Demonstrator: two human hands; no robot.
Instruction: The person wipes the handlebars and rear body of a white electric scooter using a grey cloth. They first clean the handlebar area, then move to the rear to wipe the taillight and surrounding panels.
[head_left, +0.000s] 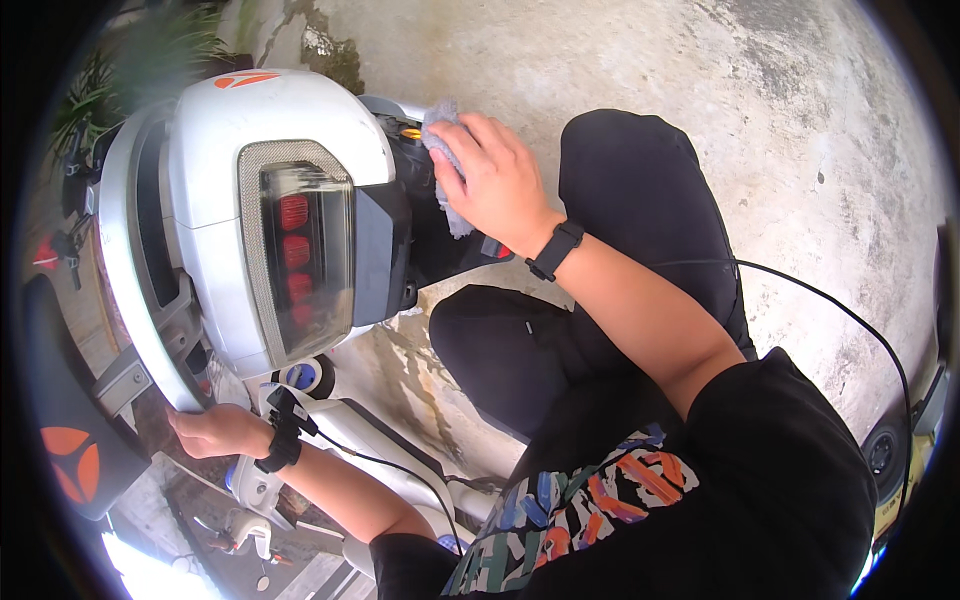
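My right hand (495, 176) presses a grey fluffy cloth (447, 165) against the black rear fender (435, 225) of a white electric scooter, beside an amber turn signal (411, 133). Its fingers are bent over the cloth. At the lower left, my left hand (217, 431) is closed around the end of the scooter's silver grab rail (124, 247). Between my hands is the scooter's white tail (210, 180). Set into it is a clear-covered tail light (307, 255) with red segments. The part of the fender under the cloth is hidden.
My bent knees (630, 172) are close to the fender, over a stained concrete floor (750, 90). A black cable (832, 300) runs along my right side. More white scooters (375, 435) stand at the lower left. A dark backrest (75, 420) with an orange emblem rises beside the rail.
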